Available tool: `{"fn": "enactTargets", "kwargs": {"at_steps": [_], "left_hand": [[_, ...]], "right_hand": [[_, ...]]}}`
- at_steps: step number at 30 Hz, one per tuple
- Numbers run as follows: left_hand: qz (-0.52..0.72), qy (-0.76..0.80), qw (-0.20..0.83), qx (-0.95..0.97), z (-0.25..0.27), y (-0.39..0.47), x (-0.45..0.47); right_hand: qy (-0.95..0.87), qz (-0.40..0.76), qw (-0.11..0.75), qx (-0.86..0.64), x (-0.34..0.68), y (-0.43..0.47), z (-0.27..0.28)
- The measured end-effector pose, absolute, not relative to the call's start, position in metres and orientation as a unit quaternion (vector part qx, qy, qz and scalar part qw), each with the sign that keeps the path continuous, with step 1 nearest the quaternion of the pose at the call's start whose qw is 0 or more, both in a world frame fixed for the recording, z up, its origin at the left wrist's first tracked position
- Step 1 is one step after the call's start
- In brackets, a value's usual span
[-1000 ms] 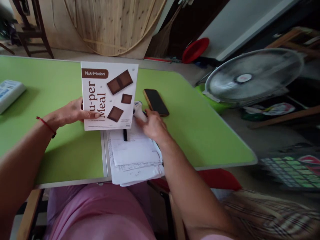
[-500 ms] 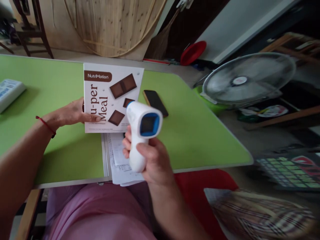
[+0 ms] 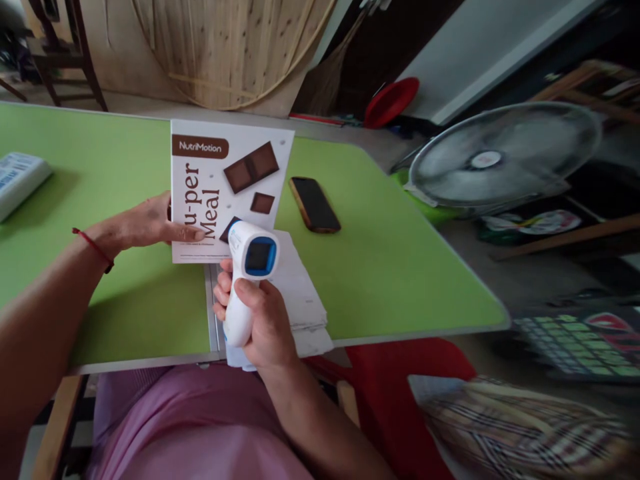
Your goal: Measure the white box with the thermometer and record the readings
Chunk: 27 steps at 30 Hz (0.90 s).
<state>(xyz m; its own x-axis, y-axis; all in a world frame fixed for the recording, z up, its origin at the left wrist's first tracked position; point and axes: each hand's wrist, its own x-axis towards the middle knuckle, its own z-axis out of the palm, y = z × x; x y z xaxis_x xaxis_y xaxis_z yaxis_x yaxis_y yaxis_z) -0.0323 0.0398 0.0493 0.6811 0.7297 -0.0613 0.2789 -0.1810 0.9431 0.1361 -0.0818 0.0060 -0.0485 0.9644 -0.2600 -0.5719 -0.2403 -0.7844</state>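
My left hand [image 3: 155, 223] grips the left edge of a white box [image 3: 250, 150] printed with chocolate pieces and "NutriMotion", the thumb on its front and the other fingers hidden behind. The box is held up with its front facing me. My right hand [image 3: 263, 313] is wrapped round the handle of a white infrared thermometer [image 3: 239, 313] with a blue-rimmed dark screen toward me. Its front end is pointed at the lower part of the box; whether the two touch I cannot tell. Below both lie loose papers [image 3: 303, 293] on the green table [image 3: 390, 267].
A smartphone [image 3: 315, 205] lies right of the box, and a white box-like item [image 3: 23, 180] sits at the far left of the table. Beyond the right edge stands a fan [image 3: 505, 160]. A red chair [image 3: 400, 387] with a checked cloth [image 3: 520, 427] is at the near right.
My right hand has moved left and a little lower with the thermometer, uncovering more of the papers and a chocolate picture. The box has shifted only slightly in view.
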Motion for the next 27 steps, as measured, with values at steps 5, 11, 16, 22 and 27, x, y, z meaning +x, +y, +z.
{"fn": "enactTargets", "kwargs": {"at_steps": [5, 11, 16, 22, 27], "left_hand": [[0.206, 0.342, 0.549, 0.734, 0.0494, 0.0398, -0.0325], [0.208, 0.334, 0.551, 0.736, 0.0491, 0.0403, -0.0328], [0.207, 0.322, 0.546, 0.745, 0.0496, 0.041, -0.0325], [0.207, 0.323, 0.548, 0.743, 0.0497, 0.0409, -0.0321], [0.207, 0.325, 0.54, 0.748, 0.0491, 0.0409, -0.0337]], "right_hand": [[-0.256, 0.675, 0.565, -0.4, 0.1366, -0.0798, 0.0014], [-0.258, 0.676, 0.56, -0.403, 0.1385, -0.0802, 0.0004], [-0.269, 0.675, 0.556, -0.403, 0.1405, -0.0802, -0.0023], [-0.278, 0.671, 0.555, -0.405, 0.1414, -0.0795, -0.0036], [-0.267, 0.68, 0.545, -0.411, 0.1432, -0.0791, 0.0005]]}}
